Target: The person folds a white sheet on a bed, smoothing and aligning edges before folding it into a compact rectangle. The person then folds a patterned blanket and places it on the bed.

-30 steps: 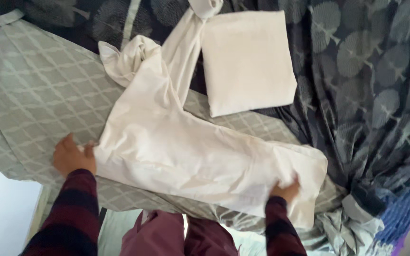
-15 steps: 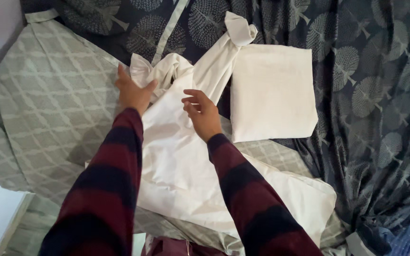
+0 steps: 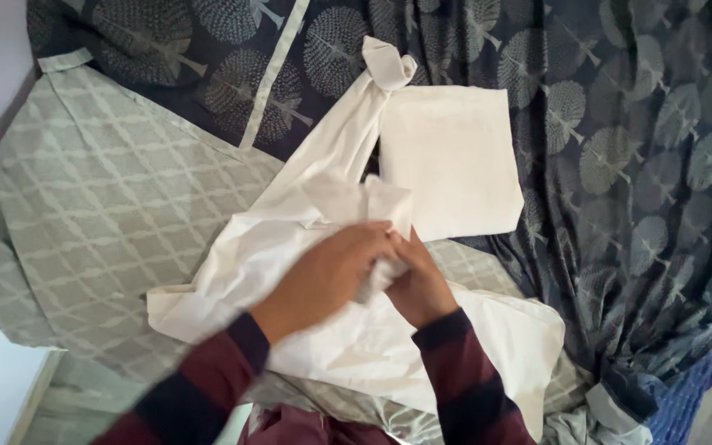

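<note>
Both hands meet in the middle, over a white shirt [image 3: 323, 330] spread on the bed. The left hand [image 3: 323, 276] comes in from 7 o'clock. Its fingers are curled shut around a bunched bit of the shirt. The right hand [image 3: 418, 284] comes in from 5 o'clock and touches the left hand. Its fingers are also closed on that same bunch of cloth. The bunch [image 3: 356, 202] sticks up just above the hands, toward 12 o'clock.

The rest of the shirt lies flat under the arms. One end reaches to 8 o'clock and the other end reaches to 4 o'clock. A long sleeve [image 3: 335, 144] runs up toward 12 o'clock. Its cuff [image 3: 389, 64] is rolled in a lump at the top.

A folded white cloth [image 3: 451, 161] lies at 1 o'clock from the hands. It is a flat square. The sleeve lies just beside its left edge.

Under the shirt is a grey sheet [image 3: 109, 206] with a diamond pattern. It fills the 9 o'clock side. A dark blue cover [image 3: 636, 165] with round tree shapes lies along 12 o'clock and down the 3 o'clock side. Both arms wear dark red and navy striped sleeves [image 3: 208, 387].
</note>
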